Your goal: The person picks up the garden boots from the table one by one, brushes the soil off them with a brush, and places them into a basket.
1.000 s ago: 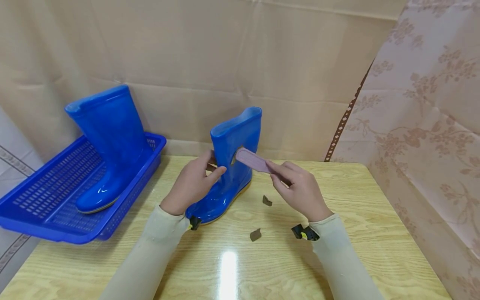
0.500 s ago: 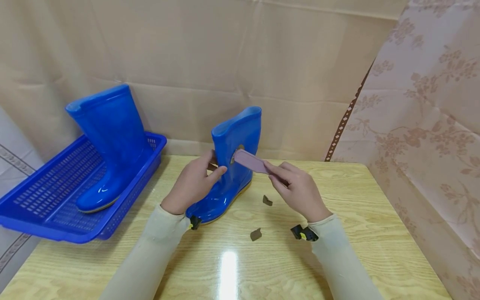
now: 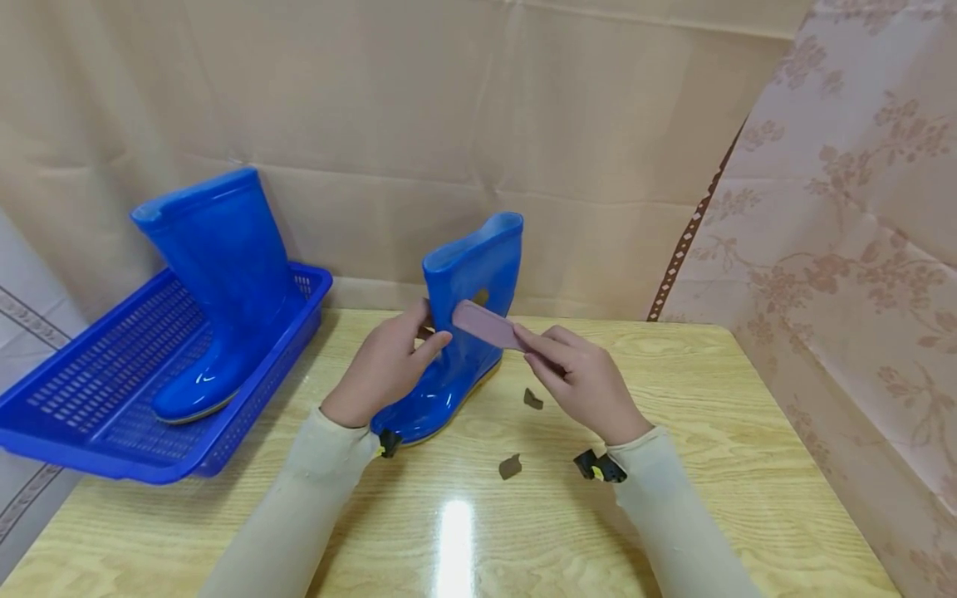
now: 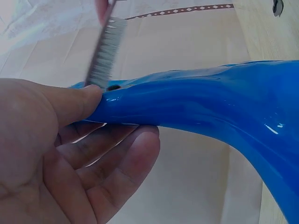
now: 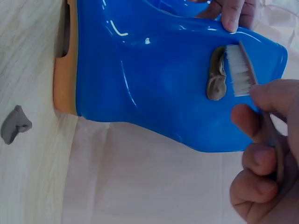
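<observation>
Beige cloth hung behind the pale wood-grain tabletop. From the head view, a glossy blue rubber boot stood upright near the far edge, the left hand gripping its shaft, the right hand holding a mauve flat-backed brush at its side. Two brown putty-like scraps lay nearer the tabletop's middle; a matching blue boot stood in a blue perforated plastic basket at the left edge.

From the left wrist, thumb and fingers pinched the shaft, the thumb so close to the pale bristles that a stray stroke could probably have scraped it.

From the right wrist, the bristles sat right beside a thick brown smear; hard pressing might have spread it, or tipped the boot had the grip slackened. No brand, label or writing was legible.
</observation>
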Demonstrator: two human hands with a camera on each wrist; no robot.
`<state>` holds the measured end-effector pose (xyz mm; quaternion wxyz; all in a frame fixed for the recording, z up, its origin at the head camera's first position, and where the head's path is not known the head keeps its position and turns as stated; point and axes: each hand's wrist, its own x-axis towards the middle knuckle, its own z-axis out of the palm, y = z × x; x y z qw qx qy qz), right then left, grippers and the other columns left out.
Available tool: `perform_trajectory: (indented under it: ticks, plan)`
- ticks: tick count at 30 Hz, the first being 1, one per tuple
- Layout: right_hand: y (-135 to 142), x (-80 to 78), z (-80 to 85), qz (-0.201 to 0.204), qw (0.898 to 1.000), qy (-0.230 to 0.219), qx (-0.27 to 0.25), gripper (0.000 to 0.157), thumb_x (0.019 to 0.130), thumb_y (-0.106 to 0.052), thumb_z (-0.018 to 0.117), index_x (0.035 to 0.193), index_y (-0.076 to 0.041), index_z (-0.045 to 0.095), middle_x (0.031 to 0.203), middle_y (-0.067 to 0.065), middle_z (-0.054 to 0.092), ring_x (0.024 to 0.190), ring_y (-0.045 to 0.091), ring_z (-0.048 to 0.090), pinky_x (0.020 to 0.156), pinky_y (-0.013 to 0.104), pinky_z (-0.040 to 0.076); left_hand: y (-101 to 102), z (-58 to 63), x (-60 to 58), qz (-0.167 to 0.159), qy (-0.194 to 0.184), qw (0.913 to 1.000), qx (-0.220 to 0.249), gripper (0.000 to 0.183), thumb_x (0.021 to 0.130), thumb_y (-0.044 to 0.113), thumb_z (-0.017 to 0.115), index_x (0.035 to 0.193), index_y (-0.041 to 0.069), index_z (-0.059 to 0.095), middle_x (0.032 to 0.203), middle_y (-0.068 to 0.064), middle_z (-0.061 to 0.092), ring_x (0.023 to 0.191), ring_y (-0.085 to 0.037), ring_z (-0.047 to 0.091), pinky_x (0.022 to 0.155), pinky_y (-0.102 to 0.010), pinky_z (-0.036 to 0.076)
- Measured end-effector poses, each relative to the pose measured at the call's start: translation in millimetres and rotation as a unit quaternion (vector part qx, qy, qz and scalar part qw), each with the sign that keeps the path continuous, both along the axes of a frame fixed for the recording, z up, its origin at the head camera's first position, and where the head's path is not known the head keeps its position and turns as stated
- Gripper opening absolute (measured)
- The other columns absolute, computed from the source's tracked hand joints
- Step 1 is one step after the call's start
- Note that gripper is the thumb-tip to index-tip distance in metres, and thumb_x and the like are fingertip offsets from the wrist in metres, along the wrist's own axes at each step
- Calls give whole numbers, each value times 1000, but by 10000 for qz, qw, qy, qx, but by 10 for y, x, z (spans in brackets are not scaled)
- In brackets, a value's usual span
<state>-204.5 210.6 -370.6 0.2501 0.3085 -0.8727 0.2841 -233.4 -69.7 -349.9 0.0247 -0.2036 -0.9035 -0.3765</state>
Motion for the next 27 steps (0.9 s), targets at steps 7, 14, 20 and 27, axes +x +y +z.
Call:
perform_trajectory:
  ticks: [7,14,20,27]
  plan:
    - [21,5,15,-269,9988,-394,90,38,99,-12,71,137,-17,68,87,-5,66,59,6,43,50,24,35,7,-7,-25,47,-16,10000,-68,37,108,34,56,136,11,52,121,-11,70,106,-28,70,90,-49,58]
    - [55,4,22,-331,9982,-497,102,35,100,-13,71,135,-17,70,87,-6,65,59,6,43,50,24,35,11,-42,-51,160,-104,9998,-31,37,107,34,57,136,11,53,122,-11,70,107,-29,69,91,-51,58]
    - [48,8,27,-236,9994,-247,-82,36,98,-11,71,134,-15,71,83,-7,62,59,5,42,49,23,34,4,-35,-27,76,-57,10000,-23,34,108,33,57,134,12,54,121,-9,71,107,-27,69,90,-49,58]
    - [21,9,33,-237,9997,-75,-34,37,98,-10,72,135,-15,70,87,-3,66,57,5,42,48,23,34,6,-15,-19,-58,57,9999,-107,34,108,32,56,137,14,53,122,-7,71,107,-25,69,90,-48,59]
